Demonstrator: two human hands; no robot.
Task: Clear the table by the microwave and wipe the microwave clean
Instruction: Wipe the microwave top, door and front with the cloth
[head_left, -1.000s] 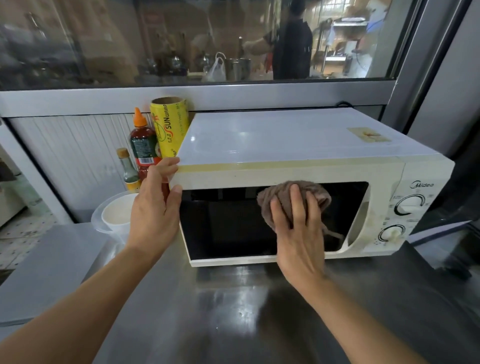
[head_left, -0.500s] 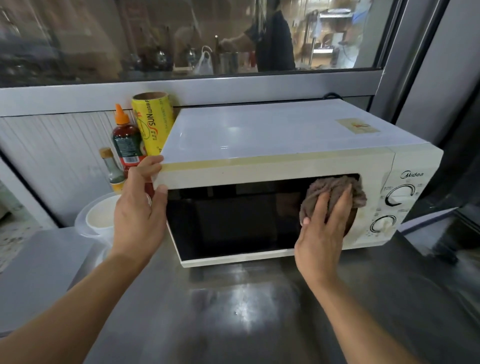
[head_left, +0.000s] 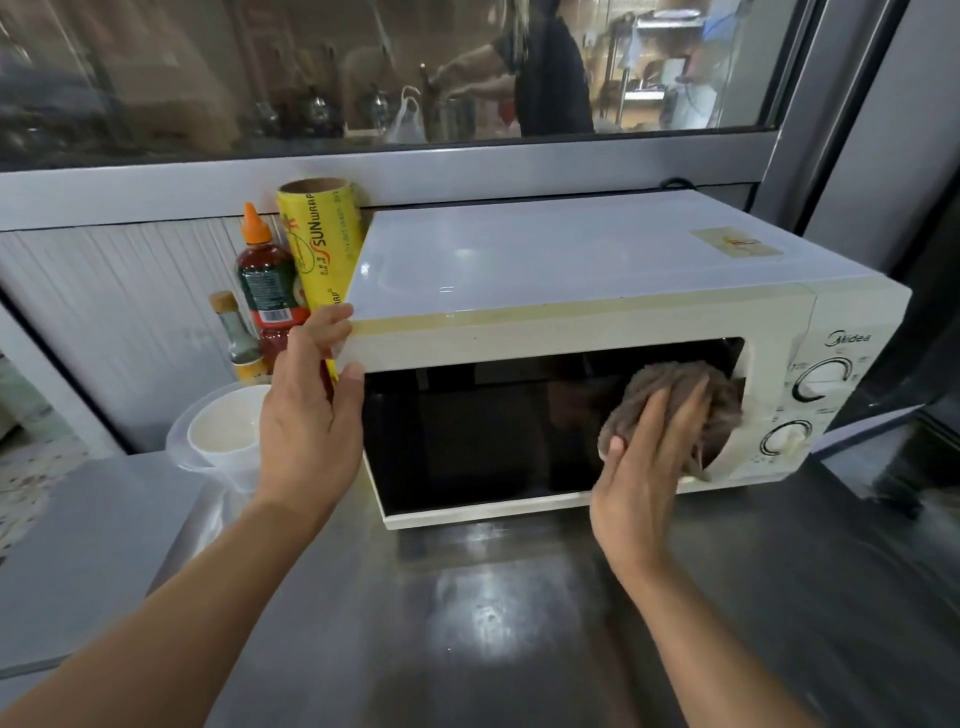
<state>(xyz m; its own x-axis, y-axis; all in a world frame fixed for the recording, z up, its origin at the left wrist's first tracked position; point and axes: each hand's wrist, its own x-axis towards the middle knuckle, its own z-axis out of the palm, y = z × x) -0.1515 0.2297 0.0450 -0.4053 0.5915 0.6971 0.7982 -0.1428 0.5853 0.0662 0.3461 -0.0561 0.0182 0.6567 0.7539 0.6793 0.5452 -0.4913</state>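
right hand fingers straight, pressing cloth; left hand grips microwave corner.

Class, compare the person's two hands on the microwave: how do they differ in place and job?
The left hand grips the microwave's top left corner, bare; the right hand presses a brown cloth flat against the door's right side. The left hand's fingers curl over the top edge; the right hand's lie straight. Both touch the front of the same microwave.
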